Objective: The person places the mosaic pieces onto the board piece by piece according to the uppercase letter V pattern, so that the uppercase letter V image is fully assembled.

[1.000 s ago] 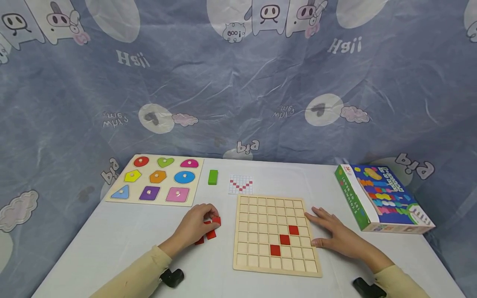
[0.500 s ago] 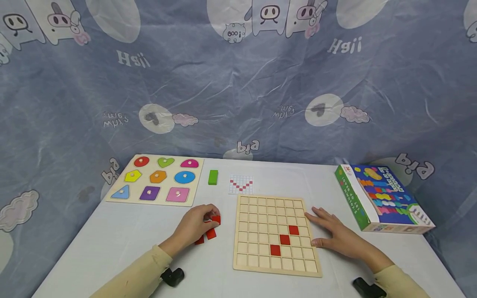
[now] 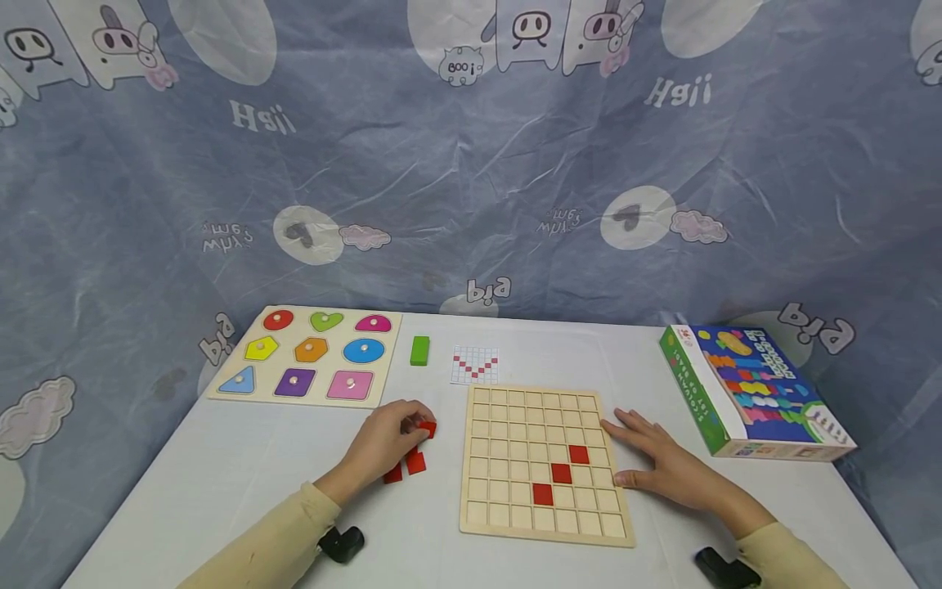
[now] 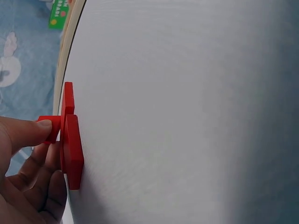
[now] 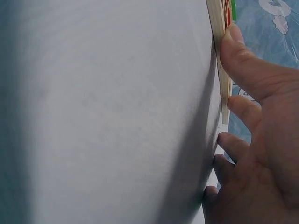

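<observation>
My left hand (image 3: 379, 442) pinches a small red square tile (image 4: 55, 126) between thumb and fingers, left of the wooden grid board (image 3: 519, 430). Below that hand, several more red tiles (image 3: 415, 463) lie in a loose group on the white table; the hand partly hides them. The left wrist view shows the held tile raised beside the others. Three red tiles (image 3: 562, 473) sit in the board's cells along a diagonal. With fingers spread, my right hand (image 3: 666, 460) rests at the board's right edge, its thumb touching the rim (image 5: 217, 28).
Behind the board lies a small pattern card (image 3: 475, 365) with a red V on a grid. A green block (image 3: 419, 350) stands left of it. A knobbed shape puzzle (image 3: 265, 384) occupies the back left, and a colourful box (image 3: 765, 393) the right side.
My left hand has lifted the red tile slightly, away from the tiles below it. The right hand stays at the board's edge.
</observation>
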Demonstrator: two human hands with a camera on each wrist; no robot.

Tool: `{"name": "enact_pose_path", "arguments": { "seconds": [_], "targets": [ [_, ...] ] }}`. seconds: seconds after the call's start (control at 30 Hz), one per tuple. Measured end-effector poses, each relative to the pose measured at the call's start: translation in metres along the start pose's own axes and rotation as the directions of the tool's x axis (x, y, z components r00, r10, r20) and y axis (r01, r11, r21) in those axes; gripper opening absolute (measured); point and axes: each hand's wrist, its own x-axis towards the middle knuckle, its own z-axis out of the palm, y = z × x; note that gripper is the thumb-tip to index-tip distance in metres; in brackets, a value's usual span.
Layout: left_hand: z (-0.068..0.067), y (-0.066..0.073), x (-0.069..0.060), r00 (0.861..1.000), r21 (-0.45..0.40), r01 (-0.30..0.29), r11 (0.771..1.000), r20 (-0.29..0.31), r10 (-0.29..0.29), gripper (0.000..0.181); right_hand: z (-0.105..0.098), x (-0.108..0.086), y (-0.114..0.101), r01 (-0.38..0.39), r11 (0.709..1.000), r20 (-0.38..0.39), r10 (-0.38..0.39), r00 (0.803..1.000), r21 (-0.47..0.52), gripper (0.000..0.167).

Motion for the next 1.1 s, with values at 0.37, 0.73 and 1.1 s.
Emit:
{"name": "enact_pose_path", "arguments": {
  "seconds": [0.37,0.73,1.1],
  "targets": [
    [-0.001,0.001,0.004,0.999,-0.104,0.039,0.994,-0.012,-0.040,0.025,0.000,0.000,0.000,0.000,1.000,-0.003,0.000,1.000,-0.013,0.084],
    [-0.002,0.004,0.006,0.997,-0.180,0.072,0.981,0.013,-0.071,0.023,0.000,0.000,-0.002,0.017,1.000,-0.013,-0.017,1.000,-0.016,0.082],
    [0.003,0.016,0.010,0.998,-0.252,0.057,0.966,0.037,-0.049,0.021,0.000,0.000,-0.001,0.023,1.000,-0.016,-0.023,1.000,-0.018,0.082]
  ]
}}
